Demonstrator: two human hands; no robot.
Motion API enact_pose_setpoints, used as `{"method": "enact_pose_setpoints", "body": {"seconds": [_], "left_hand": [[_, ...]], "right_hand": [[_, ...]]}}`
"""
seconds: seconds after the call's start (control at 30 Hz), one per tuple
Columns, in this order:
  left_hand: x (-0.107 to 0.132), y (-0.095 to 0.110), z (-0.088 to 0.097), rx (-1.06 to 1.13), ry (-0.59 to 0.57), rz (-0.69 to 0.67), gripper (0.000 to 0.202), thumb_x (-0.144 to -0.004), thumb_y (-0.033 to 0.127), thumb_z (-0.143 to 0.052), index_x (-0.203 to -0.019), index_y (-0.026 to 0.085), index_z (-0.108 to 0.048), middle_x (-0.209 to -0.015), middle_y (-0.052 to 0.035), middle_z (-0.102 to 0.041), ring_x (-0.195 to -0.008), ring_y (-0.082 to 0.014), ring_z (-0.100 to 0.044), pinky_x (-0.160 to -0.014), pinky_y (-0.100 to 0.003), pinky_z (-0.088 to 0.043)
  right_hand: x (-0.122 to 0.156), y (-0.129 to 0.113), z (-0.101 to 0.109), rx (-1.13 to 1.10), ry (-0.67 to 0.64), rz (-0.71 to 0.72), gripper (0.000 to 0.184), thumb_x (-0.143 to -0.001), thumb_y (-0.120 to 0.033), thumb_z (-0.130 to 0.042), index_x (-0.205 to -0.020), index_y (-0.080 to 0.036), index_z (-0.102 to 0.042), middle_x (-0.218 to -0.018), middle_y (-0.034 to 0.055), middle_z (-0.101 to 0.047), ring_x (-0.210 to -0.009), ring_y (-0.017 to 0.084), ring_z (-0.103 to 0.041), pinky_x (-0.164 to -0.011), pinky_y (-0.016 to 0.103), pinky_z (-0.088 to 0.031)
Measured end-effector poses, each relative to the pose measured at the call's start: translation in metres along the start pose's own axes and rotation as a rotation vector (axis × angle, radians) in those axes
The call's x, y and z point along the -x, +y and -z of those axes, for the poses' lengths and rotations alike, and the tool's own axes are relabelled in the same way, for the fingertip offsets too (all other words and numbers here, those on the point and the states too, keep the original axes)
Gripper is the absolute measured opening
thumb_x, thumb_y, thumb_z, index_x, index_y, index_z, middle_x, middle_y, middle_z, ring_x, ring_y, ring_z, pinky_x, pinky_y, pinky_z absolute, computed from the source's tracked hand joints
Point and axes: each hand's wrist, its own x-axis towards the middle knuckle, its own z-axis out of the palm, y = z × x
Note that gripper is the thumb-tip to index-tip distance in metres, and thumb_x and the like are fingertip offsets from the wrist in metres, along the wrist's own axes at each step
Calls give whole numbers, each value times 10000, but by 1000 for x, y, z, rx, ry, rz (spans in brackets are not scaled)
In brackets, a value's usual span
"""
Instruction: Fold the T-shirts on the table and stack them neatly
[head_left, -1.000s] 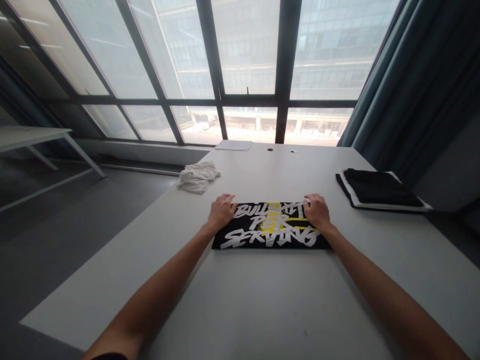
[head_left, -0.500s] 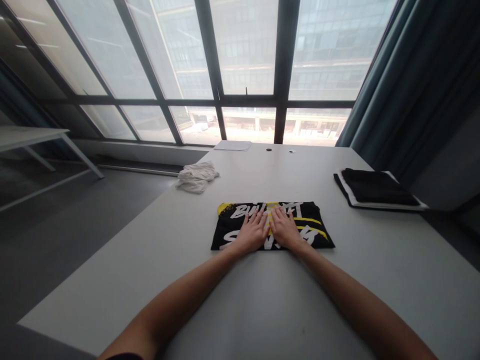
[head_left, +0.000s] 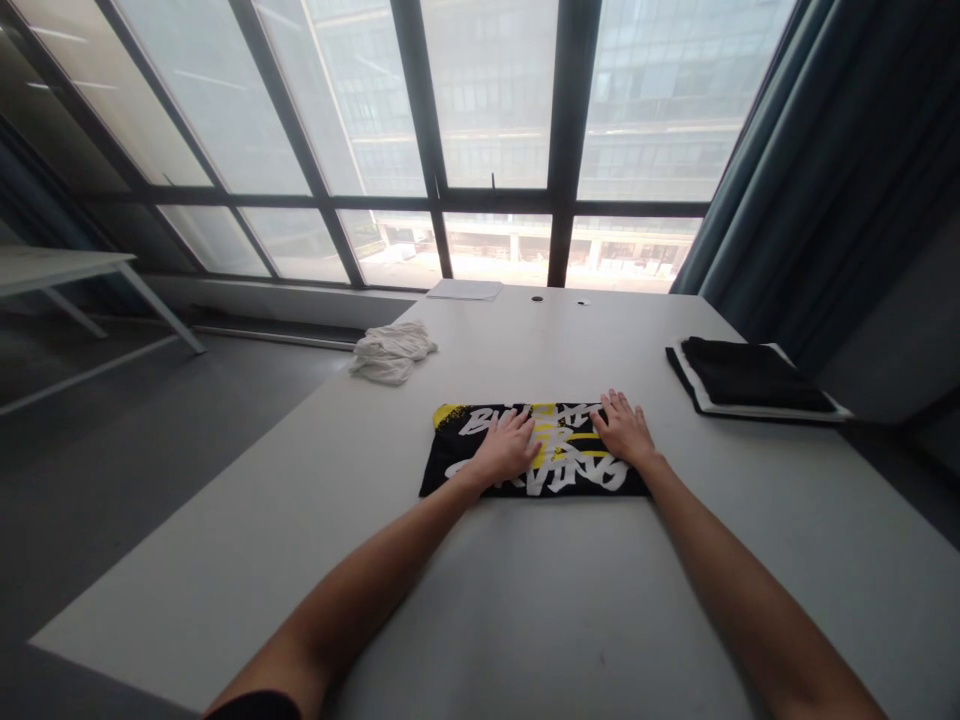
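A black T-shirt (head_left: pixel 555 478) with white lettering and yellow stripes lies folded into a flat rectangle on the white table (head_left: pixel 480 600). My left hand (head_left: pixel 508 446) rests flat on its middle, a little left of centre, with the fingers stretched away from me. Over the right part of the shirt lies my right hand (head_left: pixel 624 430), palm down and fingers spread, its fingertips at the far edge. Both hands are open and grip nothing. They cover some of the lettering.
A crumpled white cloth (head_left: pixel 393 352) lies at the table's left edge. Folded black and white garments (head_left: pixel 757 378) are stacked at the right. Papers (head_left: pixel 465 289) lie at the far edge, before the windows. Another table (head_left: pixel 67 262) stands at the left.
My right hand has slid right across the shirt, from beside my left hand to the shirt's right part, uncovering lettering in the middle. My left hand has hardly moved.
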Motion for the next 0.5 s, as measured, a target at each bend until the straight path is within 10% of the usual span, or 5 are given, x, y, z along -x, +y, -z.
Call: {"method": "enact_pose_setpoints", "body": {"seconds": [0.23,0.5], "left_hand": [[-16,-5,-10,-72,89,7,624,-1023,511,-262,-1567,214,-337,-1650,-72,-263,-1530,-297,-183,-1224,-570,-117],[-16,-11,-18,-59,124,3,618,-1019,513,-272,-1571,243,-333,-1646,-47,-277,-1524,-289,-209,-1231,-551,-121]], "right_hand": [[21,-28,11,19,221,23,525,-1000,-295,-314,-1451,-88,-484,-1604,175,-347,-1514,271,-228,-1210,512,-140],[45,-72,-4,-15,-33,238,616,-1016,-437,-308,-1563,-155,-332,-1652,119,-249,-1532,273,-173,-1219,541,-109]]}}
